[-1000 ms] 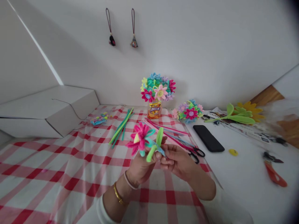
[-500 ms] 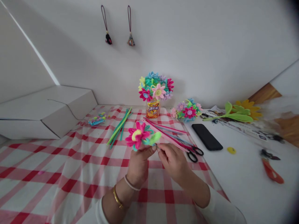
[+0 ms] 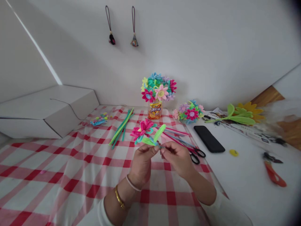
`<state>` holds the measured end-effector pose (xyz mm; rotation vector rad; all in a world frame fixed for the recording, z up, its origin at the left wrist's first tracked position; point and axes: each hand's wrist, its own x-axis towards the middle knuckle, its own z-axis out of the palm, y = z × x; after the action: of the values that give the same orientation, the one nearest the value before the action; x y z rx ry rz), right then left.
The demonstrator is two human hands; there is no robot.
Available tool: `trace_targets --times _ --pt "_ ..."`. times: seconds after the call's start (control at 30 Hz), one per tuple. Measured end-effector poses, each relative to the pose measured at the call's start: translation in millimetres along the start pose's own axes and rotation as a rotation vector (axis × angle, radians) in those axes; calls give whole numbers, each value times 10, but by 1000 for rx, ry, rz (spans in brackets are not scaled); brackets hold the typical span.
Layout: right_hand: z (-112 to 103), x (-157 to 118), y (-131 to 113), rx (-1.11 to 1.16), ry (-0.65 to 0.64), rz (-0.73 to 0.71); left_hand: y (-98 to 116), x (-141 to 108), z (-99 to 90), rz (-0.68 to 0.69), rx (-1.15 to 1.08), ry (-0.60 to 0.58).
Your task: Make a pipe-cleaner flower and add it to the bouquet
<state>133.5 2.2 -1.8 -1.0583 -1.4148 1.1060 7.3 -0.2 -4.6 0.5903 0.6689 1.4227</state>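
Observation:
Over the checked cloth, a pipe cleaner flower [image 3: 143,129] with magenta petals, teal loops and light green leaves is tilted to the left. My left hand [image 3: 142,161] pinches it just below the leaves, between thumb and fingers. Close on its right, my right hand [image 3: 178,158] is closed at the thin stem, thumb against fingers; how much stem lies inside is hidden. Beyond my hands lie pink and blue pipe cleaners [image 3: 175,133] and black-handled scissors [image 3: 197,154]. Green pipe cleaners [image 3: 121,128] lie further left.
A bottle with an orange label [image 3: 155,110] bears a bunch of fuzzy flowers [image 3: 160,89]. Another bunch [image 3: 191,112] lies to its right. A phone [image 3: 208,138], yellow disc [image 3: 233,152] and orange-handled pliers [image 3: 274,172] rest at right. A white box [image 3: 47,113] stands left.
The flower has turned, so its face points further up and away and its green leaves now spread apart. Both hands stay close together; my right hand has shifted slightly right.

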Motion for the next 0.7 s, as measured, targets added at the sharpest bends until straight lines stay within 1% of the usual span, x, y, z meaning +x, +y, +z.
trace_targets --times 0.07,0.1,0.17,0.2,0.27,0.33,0.4,0.47,0.6,0.7 --pt "-35 11 -29 387 -163 206 53 -34 34 -13 -27 -110" --pt "-48 11 -42 548 -236 287 79 -48 43 -36 -21 -175" --pt "-60 0 -65 762 -337 406 122 -63 37 -83 13 -297" --pt "-61 -9 -74 815 -364 441 134 -62 22 -89 28 -341" --pt "-59 -26 -89 851 -390 466 141 -46 -22 -56 42 -373" --pt "-58 -37 -99 838 -395 453 131 -22 -67 -3 47 -349" --pt "-61 -43 -109 818 -397 431 121 -5 -96 16 81 -338" --pt "-69 -50 -121 818 -410 427 119 -3 -109 21 135 -360" --pt "-80 -78 -140 855 -492 484 122 -30 -125 70 152 -376" --pt "-82 -79 -125 858 -533 480 116 -43 -137 100 180 -378"
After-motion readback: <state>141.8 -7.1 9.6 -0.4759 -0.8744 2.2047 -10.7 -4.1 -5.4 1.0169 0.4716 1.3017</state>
